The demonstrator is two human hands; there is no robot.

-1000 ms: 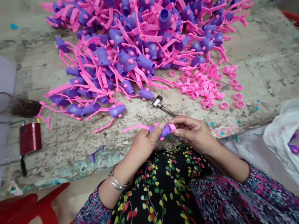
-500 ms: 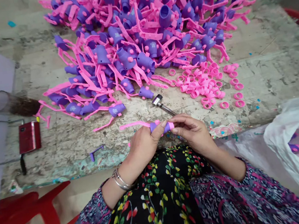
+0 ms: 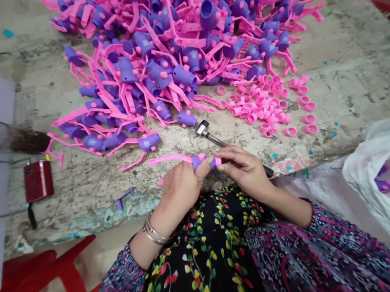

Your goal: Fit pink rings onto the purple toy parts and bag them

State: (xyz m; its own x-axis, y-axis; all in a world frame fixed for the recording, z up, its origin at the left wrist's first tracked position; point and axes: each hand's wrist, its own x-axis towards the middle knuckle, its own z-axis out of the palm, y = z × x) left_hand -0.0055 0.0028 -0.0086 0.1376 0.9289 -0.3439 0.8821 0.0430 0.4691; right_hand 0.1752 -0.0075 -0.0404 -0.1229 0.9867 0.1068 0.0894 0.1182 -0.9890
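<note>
At the near edge of a worn, paint-flecked table, a seated-height view over two bare hands at work. Left hand: fingers curled closed around a small purple piece, thumb pressed along its side; a pink leg of the piece sticks out to the left above the knuckles. Right hand: thumb and forefinger brought together at the piece's other end, pinching a pink ring there; how far it sits on the end, I cannot tell, the fingertips being in the way. Piece and ring are up in front of the body, over the table edge, between the two hands. Just beyond, a metal-headed tool lies aslant, its shaft running behind the right hand, a dark end showing past the wrist side. Farther right, a loose heap of pink rings, a few strays beside it. Filling the far table, a big jumbled pile of purple-and-pink pieces. Left side: a red device, a glass with dark contents, a thin purple strip. Right of the person, an open white bag, some purple and pink inside.
</note>
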